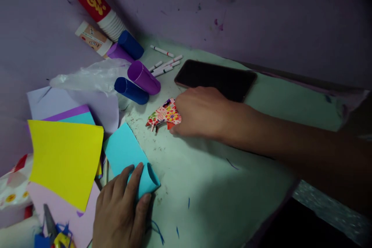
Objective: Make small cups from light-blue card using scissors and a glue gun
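My left hand [120,207] rests on a sheet of turquoise paper [123,147], its fingers and thumb around the near end, which is curled into a roll. The rest of that sheet lies flat on the table. My right hand [200,112] is closed on a small flower-patterned object [165,114] with a pointed reddish tip; its kind is unclear, and part of it is hidden in the fist. Close behind it stand a purple paper tube [144,77] and a dark blue paper tube [131,90].
A black phone [216,77] lies beyond my right hand. Several white-barrelled pens [165,66] are near the wall. Stacked paper cups [95,6] and a plastic bag [90,77] are at the back left. Yellow paper [65,159] covers other sheets; scissors [50,221] lie front left.
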The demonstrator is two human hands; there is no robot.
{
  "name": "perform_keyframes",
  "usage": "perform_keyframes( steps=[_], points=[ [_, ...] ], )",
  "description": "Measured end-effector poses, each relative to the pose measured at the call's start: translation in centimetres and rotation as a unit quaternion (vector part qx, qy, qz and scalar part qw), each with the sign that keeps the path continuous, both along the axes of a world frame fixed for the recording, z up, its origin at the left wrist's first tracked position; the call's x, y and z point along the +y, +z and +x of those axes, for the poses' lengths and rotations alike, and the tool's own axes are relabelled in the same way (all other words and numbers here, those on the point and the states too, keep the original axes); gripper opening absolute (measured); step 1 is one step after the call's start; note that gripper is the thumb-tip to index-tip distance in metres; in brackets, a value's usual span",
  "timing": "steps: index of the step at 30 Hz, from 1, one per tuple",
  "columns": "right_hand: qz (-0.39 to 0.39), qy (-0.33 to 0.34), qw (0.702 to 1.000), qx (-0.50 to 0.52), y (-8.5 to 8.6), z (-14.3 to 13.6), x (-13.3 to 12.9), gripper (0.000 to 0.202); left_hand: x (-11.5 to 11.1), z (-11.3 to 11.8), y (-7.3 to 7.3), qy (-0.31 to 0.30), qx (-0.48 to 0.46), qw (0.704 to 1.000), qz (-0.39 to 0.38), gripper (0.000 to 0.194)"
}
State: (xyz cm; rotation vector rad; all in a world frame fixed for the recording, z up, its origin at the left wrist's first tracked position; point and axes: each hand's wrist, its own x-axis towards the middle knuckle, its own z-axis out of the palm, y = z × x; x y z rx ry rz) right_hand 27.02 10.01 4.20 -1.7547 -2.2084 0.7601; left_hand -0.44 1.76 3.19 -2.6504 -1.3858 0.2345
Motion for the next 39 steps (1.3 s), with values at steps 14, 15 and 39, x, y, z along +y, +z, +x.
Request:
perform_keyframes(
  steps=[14, 15, 39],
  points=[
    [-0.098, -0.055, 0.983, 0.144, -0.4, 1.2, -2.1, 0.027, 0.0, -0.1, -0.3, 0.007, -0.010, 1.000, -0.006, 0.055],
    [-0.089, -0.054, 0.980, 0.171, -0.5, 1.4, -2.9, 0.029, 0.0, -0.1, -0.3, 0.009, -0.011, 1.000, -0.008, 0.055],
    [-0.248, 0.072, 0.897, 0.359, -0.3, 1.4, -5.3, 0.044, 0.1, 0.2, -0.6, 0.008, -0.041, 0.999, -0.002, 0.050]
  ],
)
